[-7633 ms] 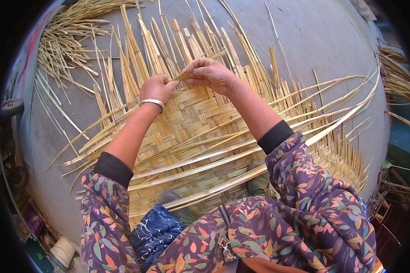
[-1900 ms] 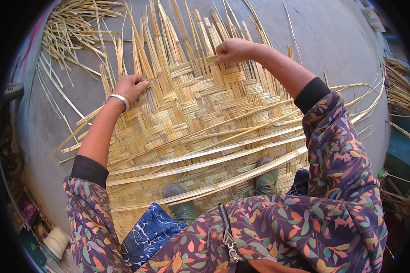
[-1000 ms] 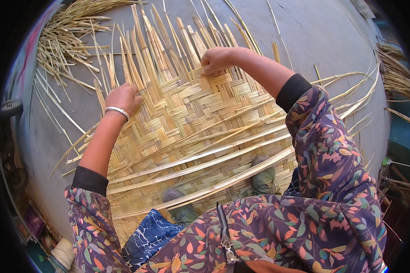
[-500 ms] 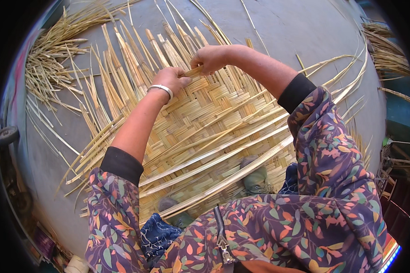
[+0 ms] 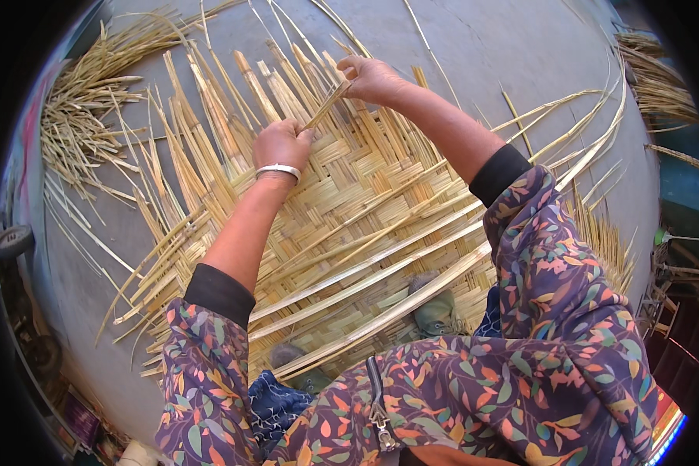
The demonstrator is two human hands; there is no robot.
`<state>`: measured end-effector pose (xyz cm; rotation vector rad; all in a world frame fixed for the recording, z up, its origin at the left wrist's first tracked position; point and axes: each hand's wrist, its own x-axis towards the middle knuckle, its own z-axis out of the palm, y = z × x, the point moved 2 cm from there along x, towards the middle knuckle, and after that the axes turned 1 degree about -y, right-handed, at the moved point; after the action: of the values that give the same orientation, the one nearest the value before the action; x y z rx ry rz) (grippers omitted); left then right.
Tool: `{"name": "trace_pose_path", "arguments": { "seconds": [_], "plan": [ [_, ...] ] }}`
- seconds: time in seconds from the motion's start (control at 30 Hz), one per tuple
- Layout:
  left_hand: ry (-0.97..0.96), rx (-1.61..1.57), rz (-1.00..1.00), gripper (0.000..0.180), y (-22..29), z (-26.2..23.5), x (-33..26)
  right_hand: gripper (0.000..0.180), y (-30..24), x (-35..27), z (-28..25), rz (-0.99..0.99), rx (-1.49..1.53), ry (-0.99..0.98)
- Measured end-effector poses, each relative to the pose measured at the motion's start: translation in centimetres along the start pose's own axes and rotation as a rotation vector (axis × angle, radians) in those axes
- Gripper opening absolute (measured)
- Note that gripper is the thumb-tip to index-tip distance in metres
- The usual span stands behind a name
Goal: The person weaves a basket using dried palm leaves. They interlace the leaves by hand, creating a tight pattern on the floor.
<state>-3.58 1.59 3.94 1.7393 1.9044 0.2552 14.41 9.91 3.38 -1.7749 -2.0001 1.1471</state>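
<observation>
Under my knees sat the woven bamboo mat (image 5: 365,210), flat on the grey concrete floor (image 5: 505,46). I crouched right on it, shoes (image 5: 435,311) planted on the finished weave, probably so my weight kept it from sliding.

Long split strips (image 5: 380,272) ran diagonally across the near part, laid loose over the weave, likely staged within reach.

Left hand (image 5: 281,144) pressed knuckles-down on the weave near the far edge, fingers curled, bangle (image 5: 278,168) at the wrist. It pinned the crossing strips where the free strip met the mat. Can't tell whether it also pinched that strip's lower end.

Right hand (image 5: 369,76) reached further out, thumb and fingers closed on the upper end of one narrow bamboo strip (image 5: 328,102). That strip slanted down from the right hand to the left, lifted clear of the mat at the top.

Beyond both hands, unwoven strip ends (image 5: 210,116) fanned out upright past the woven edge; that's the open working side, hence the reach.

Far left, a pile of thin loose slivers (image 5: 85,116) lay on the floor. More bundled strips (image 5: 660,78) lay at far right, well apart from the hands.
</observation>
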Motion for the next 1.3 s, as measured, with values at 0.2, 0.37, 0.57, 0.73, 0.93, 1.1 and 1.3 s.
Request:
{"name": "trace_pose_path", "arguments": {
  "seconds": [0.2, 0.37, 0.57, 0.73, 0.93, 1.1, 1.3],
  "plan": [
    [0.029, -0.042, -0.095, 0.025, 0.8, -0.5, 0.0, 0.058, 0.5, 2.3, 1.1, 0.214, 0.146, -0.048],
    [0.128, -0.094, -0.146, 0.025, 0.3, -0.7, -0.4, 0.032, -0.4, 4.6, 1.5, 0.29, 0.716, -0.226],
    [0.246, -0.171, -0.161, 0.025, 0.5, -0.8, -0.8, 0.024, -2.3, 4.3, 0.6, 0.222, 0.981, -0.332],
    [0.264, -0.228, -0.22, 0.026, 0.7, -1.2, -1.2, 0.021, -3.9, 3.9, 0.7, 0.221, 0.93, -0.522],
    [0.298, -0.294, -0.273, 0.026, 0.4, -1.5, -1.4, 0.024, -5.3, 3.9, 1.1, 0.177, 0.806, -0.516],
    [0.28, -0.344, -0.304, 0.025, 0.3, -1.3, -1.4, 0.027, -5.6, 3.9, 2.4, 0.144, 0.728, -0.382],
    [0.314, -0.366, -0.28, 0.024, -0.5, -1.0, -1.4, 0.022, -6.0, 3.4, 2.4, 0.115, 0.792, -0.32]
  ]
}}
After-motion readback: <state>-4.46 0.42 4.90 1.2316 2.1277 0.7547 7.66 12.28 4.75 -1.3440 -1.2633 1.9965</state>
